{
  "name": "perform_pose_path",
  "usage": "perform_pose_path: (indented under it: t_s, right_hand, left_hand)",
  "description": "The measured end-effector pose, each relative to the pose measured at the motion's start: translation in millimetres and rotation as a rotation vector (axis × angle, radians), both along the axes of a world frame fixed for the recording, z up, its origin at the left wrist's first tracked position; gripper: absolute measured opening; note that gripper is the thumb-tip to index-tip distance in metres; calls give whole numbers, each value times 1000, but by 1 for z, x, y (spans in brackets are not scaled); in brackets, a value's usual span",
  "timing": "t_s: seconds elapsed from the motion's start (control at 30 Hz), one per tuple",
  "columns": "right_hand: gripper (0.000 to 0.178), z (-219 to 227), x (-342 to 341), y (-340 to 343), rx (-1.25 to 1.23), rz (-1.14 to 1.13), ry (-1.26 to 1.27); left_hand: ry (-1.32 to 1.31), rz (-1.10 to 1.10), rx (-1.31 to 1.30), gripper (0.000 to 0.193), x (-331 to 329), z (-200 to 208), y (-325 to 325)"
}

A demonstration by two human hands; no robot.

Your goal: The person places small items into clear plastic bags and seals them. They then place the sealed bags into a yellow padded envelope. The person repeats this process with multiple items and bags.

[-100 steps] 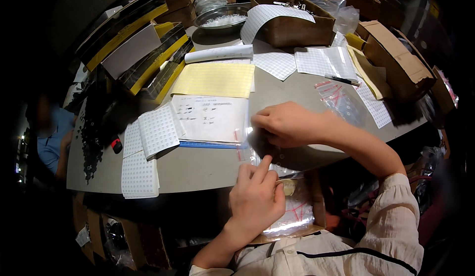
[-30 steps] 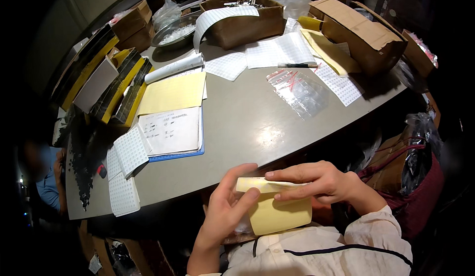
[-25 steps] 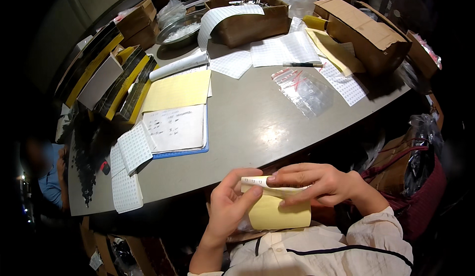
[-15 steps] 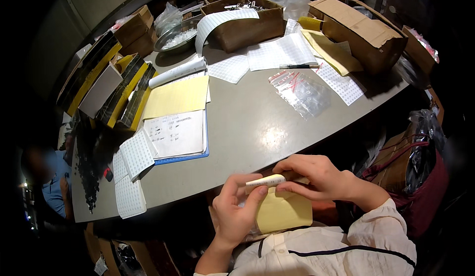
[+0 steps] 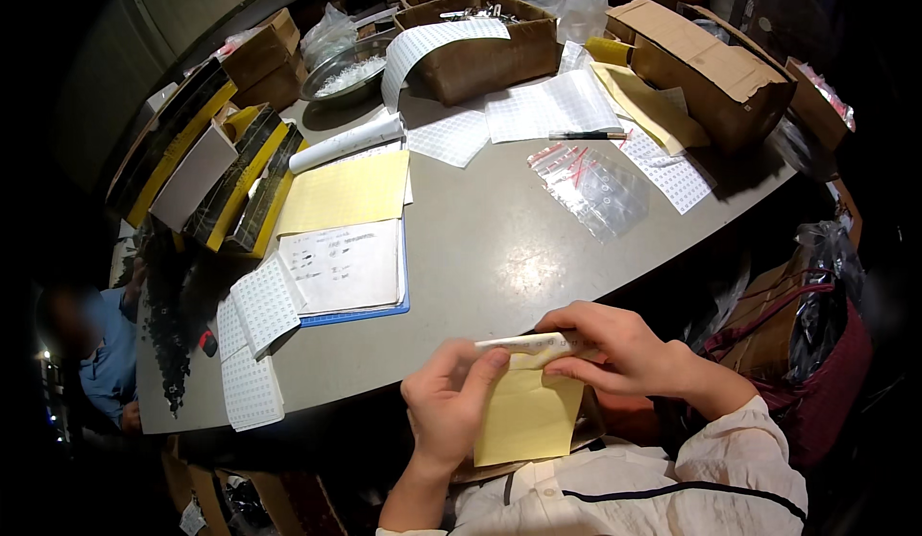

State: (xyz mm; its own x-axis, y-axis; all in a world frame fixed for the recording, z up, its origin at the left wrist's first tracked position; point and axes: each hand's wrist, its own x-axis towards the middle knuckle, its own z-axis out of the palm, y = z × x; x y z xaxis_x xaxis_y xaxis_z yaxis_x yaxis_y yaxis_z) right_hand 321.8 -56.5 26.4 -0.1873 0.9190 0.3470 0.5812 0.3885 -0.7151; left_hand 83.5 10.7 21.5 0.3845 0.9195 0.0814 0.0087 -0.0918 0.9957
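Observation:
Between both hands, just off the table's near edge, is a label sheet [image 5: 528,421] with a yellow backing. Its top is bent over, so a narrow white strip with small printed marks faces up, and the yellow side hangs down toward my lap. My left hand [image 5: 444,406] pinches the left end of the fold between thumb and fingers. At the other end, my right hand [image 5: 619,349] grips the strip, its thumb below and fingers curled over the top. A small part of the fold is hidden by the fingers.
A blue clipboard [image 5: 355,320] with papers lies left of centre, beside label sheets [image 5: 254,387]. Clear zip bags [image 5: 591,190] and a pen [image 5: 588,135] lie to the right. Farther back stand cardboard boxes [image 5: 490,60] and a metal bowl [image 5: 346,70]. Another person [image 5: 108,353] is at far left.
The yellow part of the label sheet has swung left and hangs straighter. More of the printed strip shows between my hands, which have stayed nearly in place.

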Motion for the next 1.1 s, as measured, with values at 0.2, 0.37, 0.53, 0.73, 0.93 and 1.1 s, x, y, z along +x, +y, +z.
perform_pose_path:
  t_s: [0.2,0.37,0.53,0.73,0.93,1.1]
  right_hand:
    - [24,6,-3,-9,-105,-51,162]
    - [23,7,0,-9,-238,48,406]
    - [23,-3,5,-7,-323,62,510]
    - [22,11,12,8,-146,49,118]
    - [36,8,12,16,184,10,-131]
    - [27,11,5,19,425,-131,-345]
  left_hand:
    - [-98,-6,-53,17,-3,-6,3]
    - [-235,-53,-146,14,-3,-3,1]
    - [-261,-105,-203,11,7,11,-1]
    - [168,-47,384,8,13,-1,6]
    - [249,-54,528,8,18,5,11]
    - [181,-54,249,9,26,6,16]
